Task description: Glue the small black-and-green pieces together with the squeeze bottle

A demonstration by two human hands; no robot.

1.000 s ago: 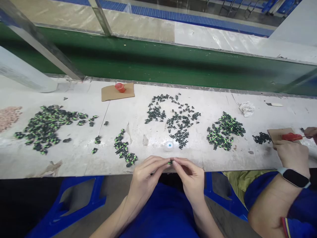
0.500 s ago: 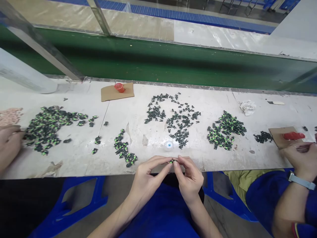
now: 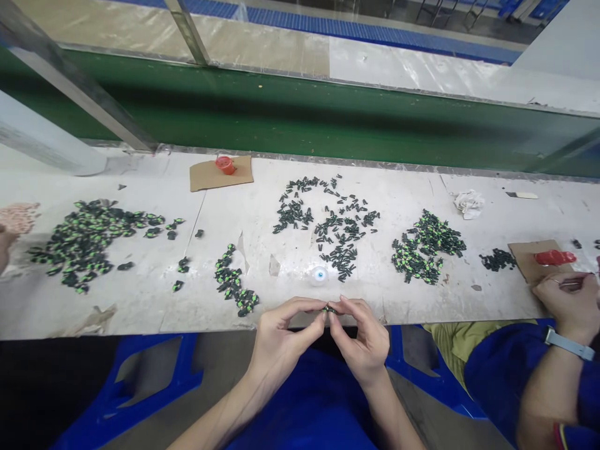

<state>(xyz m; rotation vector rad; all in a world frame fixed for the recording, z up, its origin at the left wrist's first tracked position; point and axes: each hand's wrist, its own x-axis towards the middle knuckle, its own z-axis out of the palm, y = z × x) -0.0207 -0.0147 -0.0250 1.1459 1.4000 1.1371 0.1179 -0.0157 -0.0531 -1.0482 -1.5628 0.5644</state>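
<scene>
Just over the table's front edge, my left hand [image 3: 285, 334] and my right hand [image 3: 359, 337] pinch one small black-and-green piece [image 3: 329, 309] between thumbs and forefingers. The fingertips cover most of it. Right beyond lies a clear round thing with a blue, eye-like centre [image 3: 319, 275]. Small dark forked pieces [image 3: 344, 228] are scattered farther back. To the left a strip of black-and-green pieces [image 3: 234, 284] lies near the edge, and to the right there is a heap of black-and-green parts [image 3: 429, 247].
A large black-and-green heap [image 3: 89, 240] and pink pieces [image 3: 19, 215] lie left. A red cup [image 3: 225, 165] stands on cardboard [image 3: 199, 178]. At right are a co-worker's hand [image 3: 567, 300], a red object [image 3: 555, 257], crumpled paper [image 3: 469, 204] and black bits [image 3: 497, 259].
My hands have shifted slightly, and the small piece sits turned a little between the fingertips. The co-worker's hand at the far left has drawn back from the large heap toward the frame's edge.
</scene>
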